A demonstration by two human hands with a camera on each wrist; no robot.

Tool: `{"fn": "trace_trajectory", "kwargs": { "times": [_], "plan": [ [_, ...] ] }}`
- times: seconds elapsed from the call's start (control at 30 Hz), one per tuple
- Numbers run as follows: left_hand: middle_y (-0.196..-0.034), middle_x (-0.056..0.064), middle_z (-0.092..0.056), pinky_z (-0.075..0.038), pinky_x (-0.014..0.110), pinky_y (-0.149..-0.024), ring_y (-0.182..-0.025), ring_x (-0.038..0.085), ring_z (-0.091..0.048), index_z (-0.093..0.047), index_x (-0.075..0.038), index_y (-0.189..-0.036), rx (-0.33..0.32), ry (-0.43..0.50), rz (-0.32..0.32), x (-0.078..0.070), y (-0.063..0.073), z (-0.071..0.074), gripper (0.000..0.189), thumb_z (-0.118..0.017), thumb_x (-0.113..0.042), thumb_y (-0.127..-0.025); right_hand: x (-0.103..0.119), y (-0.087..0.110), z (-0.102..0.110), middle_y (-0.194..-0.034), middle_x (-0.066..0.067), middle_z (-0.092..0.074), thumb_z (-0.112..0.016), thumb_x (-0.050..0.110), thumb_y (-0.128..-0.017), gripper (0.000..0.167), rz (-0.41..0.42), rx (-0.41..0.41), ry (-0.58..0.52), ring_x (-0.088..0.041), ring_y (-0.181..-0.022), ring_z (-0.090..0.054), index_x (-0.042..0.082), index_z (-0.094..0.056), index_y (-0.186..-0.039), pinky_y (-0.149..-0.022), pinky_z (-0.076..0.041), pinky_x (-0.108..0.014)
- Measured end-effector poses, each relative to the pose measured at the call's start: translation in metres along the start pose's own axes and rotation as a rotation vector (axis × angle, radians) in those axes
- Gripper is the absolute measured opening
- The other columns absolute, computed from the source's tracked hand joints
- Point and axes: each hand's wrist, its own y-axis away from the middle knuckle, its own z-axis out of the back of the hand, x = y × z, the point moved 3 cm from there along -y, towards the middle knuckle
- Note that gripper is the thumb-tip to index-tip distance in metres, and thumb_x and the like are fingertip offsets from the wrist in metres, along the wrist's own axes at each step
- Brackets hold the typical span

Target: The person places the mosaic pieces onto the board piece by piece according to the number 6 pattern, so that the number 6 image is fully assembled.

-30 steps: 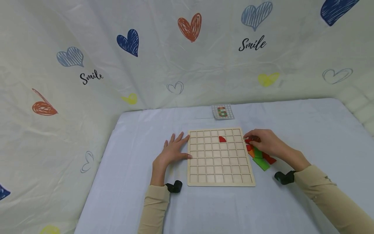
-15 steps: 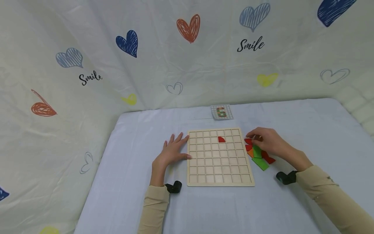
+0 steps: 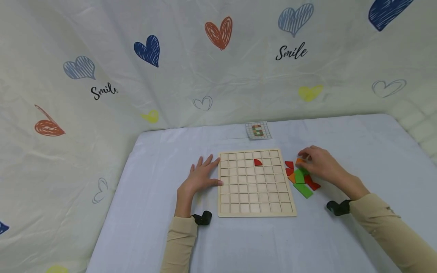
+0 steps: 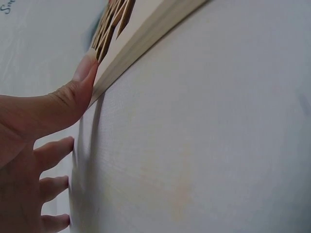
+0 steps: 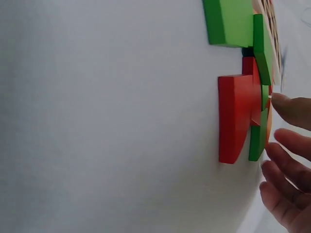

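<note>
A square wooden grid board [image 3: 254, 197] lies on the table with a red quarter-circle block [image 3: 257, 162] in one of its upper cells. My left hand [image 3: 201, 178] is spread at the board's left side, thumb on its rim; in the left wrist view the thumb [image 4: 73, 99] meets the board's edge [image 4: 141, 51]. My right hand [image 3: 321, 165] is over the loose blocks right of the board. Its thumb and index finger are either side of an orange block [image 3: 299, 161]; I cannot tell whether they pinch it. In the right wrist view a red block [image 5: 233, 119] stands nearest.
Red blocks [image 3: 289, 164], an orange one [image 3: 291, 178] and green blocks [image 3: 303, 190] lie close together beside the board's right edge. A small pattern card [image 3: 258, 130] lies behind the board. A white heart-printed cloth [image 3: 177, 76] hangs at the table's back.
My right hand has moved to the right, away from the board, uncovering red blocks near its edge and the orange block at the fingertips. My left hand stays on the board.
</note>
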Motion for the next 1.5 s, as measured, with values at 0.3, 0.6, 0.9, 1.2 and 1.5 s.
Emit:
{"fn": "trace_trajectory", "kwargs": {
  "times": [0.3,0.6,0.9,1.2,1.5],
  "plan": [
    [-0.173,0.007,-0.016,-0.002,0.067,-0.125,-0.16,0.041,0.0,-0.034,-0.023,-0.163,0.001,0.004,0.001,0.002,-0.001,-0.002,0.089,-0.08,-0.041,-0.088,-0.005,-0.004,-0.005,-0.101,-0.023,-0.066,-0.078,0.015,-0.09,0.03,-0.031,0.018,0.018,-0.035,-0.09,-0.058,-0.008,-0.069,-0.107,-0.08,-0.056,-0.05],
    [-0.173,0.006,-0.016,-0.002,0.066,-0.125,-0.16,0.041,0.0,-0.034,-0.024,-0.163,0.002,-0.004,0.008,0.002,-0.003,-0.003,0.09,-0.08,-0.041,-0.088,0.001,-0.004,-0.005,-0.101,-0.02,-0.07,-0.076,0.004,-0.09,0.027,0.026,0.001,-0.049,-0.032,-0.089,-0.063,-0.007,-0.068,-0.114,-0.082,-0.058,-0.05],
    [-0.173,0.005,-0.015,-0.002,0.065,-0.125,-0.16,0.04,0.0,-0.034,-0.025,-0.163,0.0,-0.01,0.014,0.004,-0.003,-0.004,0.09,-0.081,-0.042,-0.088,0.003,-0.001,-0.002,-0.105,-0.019,-0.075,-0.074,-0.001,-0.091,0.019,0.095,-0.108,-0.061,-0.035,-0.092,-0.07,-0.003,-0.075,-0.11,-0.082,-0.06,-0.053],
    [-0.173,0.006,-0.016,-0.003,0.067,-0.125,-0.16,0.041,-0.001,-0.034,-0.023,-0.163,-0.004,-0.015,0.006,0.003,-0.003,-0.001,0.09,-0.08,-0.042,-0.088,0.016,-0.006,-0.001,-0.12,-0.025,-0.07,-0.072,-0.004,-0.091,0.032,0.109,-0.102,-0.125,-0.041,-0.105,-0.069,-0.006,-0.069,-0.123,-0.087,-0.059,-0.055],
    [-0.173,0.005,-0.016,-0.003,0.066,-0.125,-0.16,0.04,0.0,-0.033,-0.025,-0.163,0.002,-0.014,0.007,0.004,-0.003,-0.002,0.091,-0.081,-0.042,-0.087,0.031,-0.014,-0.006,-0.124,-0.026,-0.069,-0.072,0.0,-0.093,0.038,0.047,-0.038,-0.197,-0.04,-0.107,-0.07,-0.008,-0.066,-0.13,-0.091,-0.058,-0.053]
  ]
}}
